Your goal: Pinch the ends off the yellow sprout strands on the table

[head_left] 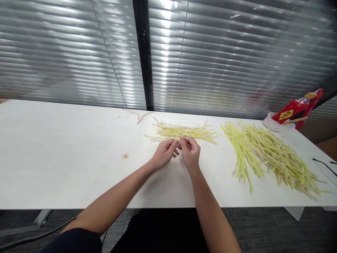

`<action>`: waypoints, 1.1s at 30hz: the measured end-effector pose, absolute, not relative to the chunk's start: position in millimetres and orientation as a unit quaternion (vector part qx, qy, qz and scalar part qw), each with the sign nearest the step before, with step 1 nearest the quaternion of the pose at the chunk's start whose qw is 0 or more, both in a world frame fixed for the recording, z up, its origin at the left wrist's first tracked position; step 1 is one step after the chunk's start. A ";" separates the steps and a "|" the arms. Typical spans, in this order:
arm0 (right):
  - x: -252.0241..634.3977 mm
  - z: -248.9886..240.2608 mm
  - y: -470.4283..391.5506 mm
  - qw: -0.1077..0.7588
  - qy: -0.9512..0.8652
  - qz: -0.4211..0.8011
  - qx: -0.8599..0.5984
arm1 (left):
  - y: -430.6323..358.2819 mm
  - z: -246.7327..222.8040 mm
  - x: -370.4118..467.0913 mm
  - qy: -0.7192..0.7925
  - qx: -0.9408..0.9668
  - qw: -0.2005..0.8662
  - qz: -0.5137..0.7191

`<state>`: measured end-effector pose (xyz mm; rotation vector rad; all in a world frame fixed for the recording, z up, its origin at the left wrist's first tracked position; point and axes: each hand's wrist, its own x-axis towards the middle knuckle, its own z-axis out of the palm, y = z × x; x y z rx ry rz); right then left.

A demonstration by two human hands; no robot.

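My left hand (166, 151) and my right hand (190, 150) meet over the front of the white table, fingertips nearly touching. Both are closed in a pinch on a pale beige pipe cleaner (177, 135), of which short ends stick up between the fingers; the rest is hidden by them. Just behind my hands lies a loose bundle of yellow and beige pipe cleaners (195, 132), spread sideways. To the right of my right hand is a larger heap of the same yellow and beige pipe cleaners (276, 154).
Beige bent pieces (142, 117) lie at the table's back edge. A clear plastic tub (275, 124) stands at the back right with a red packet (289, 110) in it. Dark thin temples of glasses (325, 163) show at the right. Glass with blinds (223, 63) rises behind the table (65, 158).
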<state>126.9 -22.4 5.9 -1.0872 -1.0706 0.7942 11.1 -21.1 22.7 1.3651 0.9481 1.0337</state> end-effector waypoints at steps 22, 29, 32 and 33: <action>126.1 4.8 -22.8 0.473 -0.430 0.679 -0.361 | 9.7 24.4 -9.1 0.286 0.099 0.721 0.623; 120.6 7.0 -29.0 0.424 -0.401 0.752 -0.308 | 7.7 24.4 -9.4 0.336 0.143 0.688 0.627; 118.4 4.1 -29.3 0.408 -0.391 0.765 -0.310 | 6.0 25.4 -7.7 0.324 0.156 0.695 0.622; 117.9 3.4 -29.3 0.400 -0.390 0.767 -0.315 | 5.4 26.2 -6.6 0.319 0.161 0.695 0.624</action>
